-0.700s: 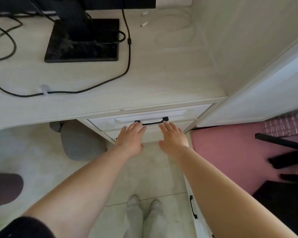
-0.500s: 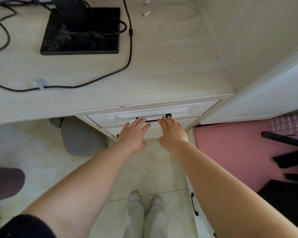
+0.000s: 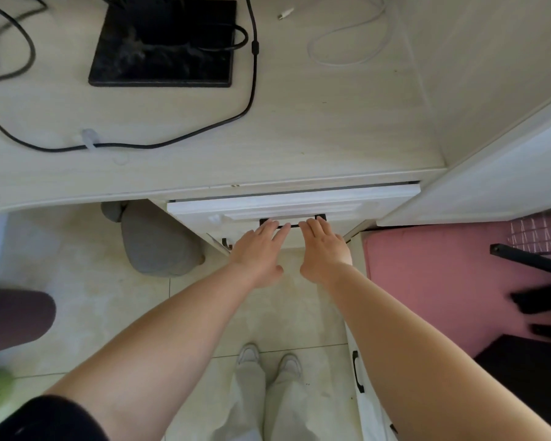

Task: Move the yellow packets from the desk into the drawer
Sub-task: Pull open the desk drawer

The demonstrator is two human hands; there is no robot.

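Currently flat, empty: left hand [image 3: 257, 252], right hand [image 3: 324, 249] against drawer [image 3: 299, 204] ahead; risk of jamming from uneven push.

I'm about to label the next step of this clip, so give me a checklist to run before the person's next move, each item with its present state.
1. Both hands at the drawer: ok. The left hand and right hand reach the black handle.
2. Grip on the handle: not ok. Fingers lie straight over it, none visibly curled round it.
3. Drawer open enough for loading: not ok. The drawer front shows only a thin dark gap under the desk edge.
4. Yellow packets located: cannot tell. None show on the visible desk.
5. Hands free to carry: ok. Both hold nothing.
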